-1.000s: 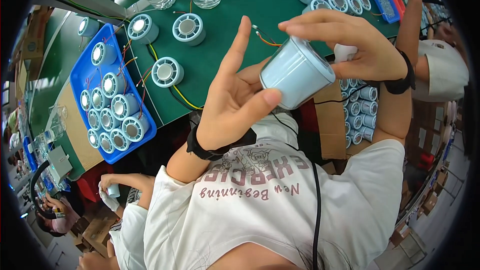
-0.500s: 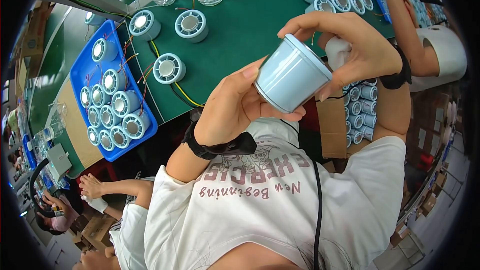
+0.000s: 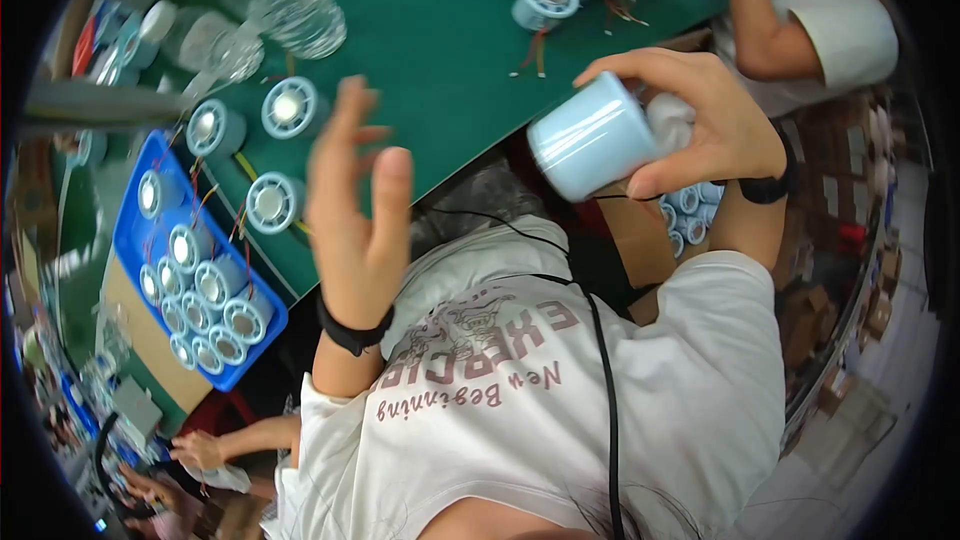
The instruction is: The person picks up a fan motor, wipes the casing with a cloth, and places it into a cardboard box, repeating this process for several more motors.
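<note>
Tray (image 3: 130, 230) left of table (image 3: 440, 70), bottles (image 3: 295, 5) behind

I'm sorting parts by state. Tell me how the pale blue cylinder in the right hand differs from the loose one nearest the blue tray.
The held cylinder is off the table, gripped in the right hand; the loose cylinder rests on the green table. The held one lies tilted, its plain side showing; the loose one stands face up, showing a ringed, light centre. Both are pale blue and round.

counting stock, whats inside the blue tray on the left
The blue tray holds round pale-blue parts with silvery centres, packed close; some trail thin wires. Anything beneath them is covered.
</note>
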